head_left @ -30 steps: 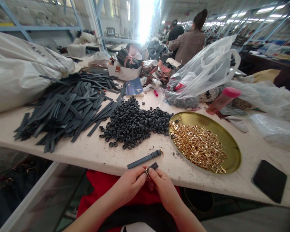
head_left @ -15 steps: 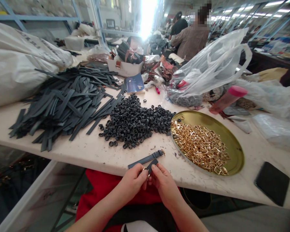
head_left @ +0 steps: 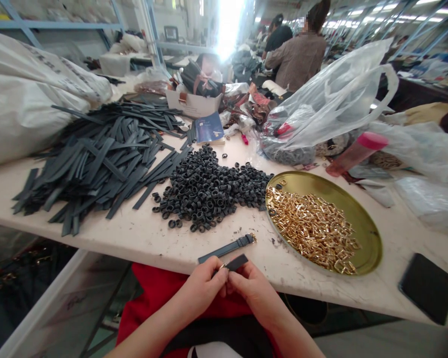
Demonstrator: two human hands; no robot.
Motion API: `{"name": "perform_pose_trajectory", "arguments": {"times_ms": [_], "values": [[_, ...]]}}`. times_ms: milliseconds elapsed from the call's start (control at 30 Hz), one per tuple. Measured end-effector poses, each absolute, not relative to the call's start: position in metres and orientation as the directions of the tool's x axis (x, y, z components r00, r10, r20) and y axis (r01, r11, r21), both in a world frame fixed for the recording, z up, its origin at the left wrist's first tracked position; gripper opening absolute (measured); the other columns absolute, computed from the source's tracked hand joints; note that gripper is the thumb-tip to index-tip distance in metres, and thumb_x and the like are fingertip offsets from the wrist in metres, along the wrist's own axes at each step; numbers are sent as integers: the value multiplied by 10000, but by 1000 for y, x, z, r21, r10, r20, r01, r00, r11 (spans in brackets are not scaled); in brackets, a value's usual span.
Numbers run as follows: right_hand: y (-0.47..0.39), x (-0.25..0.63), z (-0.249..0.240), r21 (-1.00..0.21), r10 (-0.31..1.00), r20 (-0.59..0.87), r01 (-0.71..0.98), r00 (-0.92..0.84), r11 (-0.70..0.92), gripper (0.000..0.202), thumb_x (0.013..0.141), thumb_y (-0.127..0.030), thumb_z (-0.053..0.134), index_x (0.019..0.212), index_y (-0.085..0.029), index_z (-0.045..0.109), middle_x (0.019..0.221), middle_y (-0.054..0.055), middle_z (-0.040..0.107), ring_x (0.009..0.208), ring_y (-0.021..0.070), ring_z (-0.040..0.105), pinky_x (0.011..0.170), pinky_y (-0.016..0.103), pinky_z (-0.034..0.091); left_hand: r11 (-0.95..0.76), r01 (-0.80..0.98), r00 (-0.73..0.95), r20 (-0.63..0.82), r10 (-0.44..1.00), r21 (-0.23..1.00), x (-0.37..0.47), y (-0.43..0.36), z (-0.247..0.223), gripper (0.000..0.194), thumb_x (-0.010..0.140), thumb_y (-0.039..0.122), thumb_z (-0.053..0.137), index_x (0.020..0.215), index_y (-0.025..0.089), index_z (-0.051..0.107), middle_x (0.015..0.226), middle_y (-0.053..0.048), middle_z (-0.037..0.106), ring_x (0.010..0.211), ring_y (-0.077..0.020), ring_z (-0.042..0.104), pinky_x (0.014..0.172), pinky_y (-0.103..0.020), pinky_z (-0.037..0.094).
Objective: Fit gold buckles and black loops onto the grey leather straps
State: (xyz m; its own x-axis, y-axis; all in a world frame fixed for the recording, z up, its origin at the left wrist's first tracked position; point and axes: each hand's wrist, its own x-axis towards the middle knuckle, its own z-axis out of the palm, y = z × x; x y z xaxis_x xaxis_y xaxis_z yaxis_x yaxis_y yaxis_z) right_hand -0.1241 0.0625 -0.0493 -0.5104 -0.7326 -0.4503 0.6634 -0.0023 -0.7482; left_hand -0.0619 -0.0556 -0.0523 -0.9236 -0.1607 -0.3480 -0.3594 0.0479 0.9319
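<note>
Both hands are pinched shut on one short dark strap piece point(head_left: 236, 262) right at the near edge of the counter point(head_left: 134, 238), left hand point(head_left: 205, 288) and right hand point(head_left: 254, 293) meeting at its end where a bit of gold buckle point(head_left: 222, 266) peeks out. Looks like the buckle's partway fitted, not seated yet, though honestly the fingertips cover the joint so I can't say for sure. One finished strap point(head_left: 227, 247) with its buckle on lies just beyond the hands, so by my count that's one done and a ton to go: the big heap of loose straps point(head_left: 97, 159) far left, the pile of black loops point(head_left: 209, 189) in the middle, and the brass tray point(head_left: 366, 233) of gold buckles on the right are all heaped high. The phone point(head_left: 427, 287) near right is cut off.
</note>
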Motion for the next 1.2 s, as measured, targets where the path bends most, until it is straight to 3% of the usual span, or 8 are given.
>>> {"name": "perform_pose_trajectory", "arguments": {"times_ms": [133,333,500,633,867,933,1067,1200], "values": [[63,-120,-52,-742,-704,-451,669,-549,-47,166,686,-259,661,754,-176,534,618,-48,543,563,91,484,573,219,381,109,-387,-914,-365,-179,916,-63,-56,-51,203,801,317,405,643,192,431,502,43,522,514,-120,492,568,-233,375],[69,-122,-61,-926,-601,-298,376,-741,-5,201,701,-353,644,770,-182,564,699,-10,586,671,144,525,662,270,424,240,-395,-915,-359,-182,887,-61,-56,-47,223,812,327,394,640,193,434,519,36,526,551,-132,499,588,-240,363],[73,-124,-59,-834,-684,-385,551,-620,-30,221,721,-367,629,802,-175,554,721,-16,585,647,128,535,636,261,429,242,-384,-920,-347,-181,891,-54,-51,-37,129,775,237,402,669,188,456,565,34,542,573,-128,502,582,-226,362],[75,-121,-57,-817,-720,-383,577,-579,-30,224,740,-360,612,800,-160,528,702,-18,559,609,103,499,608,246,409,151,-398,-917,-387,-98,905,-51,-52,-30,130,767,274,424,685,181,463,513,48,516,521,-115,466,555,-215,349],[82,-117,-50,-985,-608,-169,113,-776,129,164,735,-308,576,704,-185,471,590,-60,434,537,89,385,518,217,325,166,-393,-919,-394,-29,904,-46,-58,-25,212,777,371,475,692,181,430,475,70,501,464,-90,400,506,-196,309],[84,-119,-46,-985,-641,-175,131,-747,117,161,737,-301,568,706,-188,458,589,-63,421,537,87,372,519,215,317,197,-375,-926,-377,-29,906,-46,-57,-21,241,769,390,497,675,181,423,472,68,503,470,-91,413,500,-193,304],[88,-123,-39,-932,-741,-279,357,-610,58,217,739,-342,576,703,-191,425,597,-65,413,549,83,374,541,215,323,254,-380,-922,-386,-27,889,-51,-53,-17,279,750,426,520,654,179,435,447,66,494,446,-96,433,469,-191,296],[89,-121,-36,-981,-721,-176,176,-671,76,180,761,-330,571,723,-187,469,610,-53,450,578,95,406,564,223,339,260,-422,-905,-419,-68,869,-60,-55,-23,281,716,421,538,629,187,409,434,72,471,407,-94,415,442,-193,299]]}}
